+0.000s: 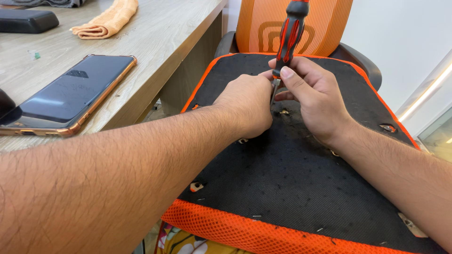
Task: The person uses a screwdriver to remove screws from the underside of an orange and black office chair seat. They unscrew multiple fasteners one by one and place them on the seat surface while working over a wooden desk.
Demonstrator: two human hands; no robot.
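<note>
both forearms are bare up to the frame edge, with no sleeves, watch, bracelet or gloves in view. dark hair covers the arms. the left hand (pixel 245 106) and right hand (pixel 313 101) carry no rings; the nails are short.

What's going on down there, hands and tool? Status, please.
Right hand grips upright screwdriver. Left hand steadies its tip on black seat underside. Nothing in the way.
</note>
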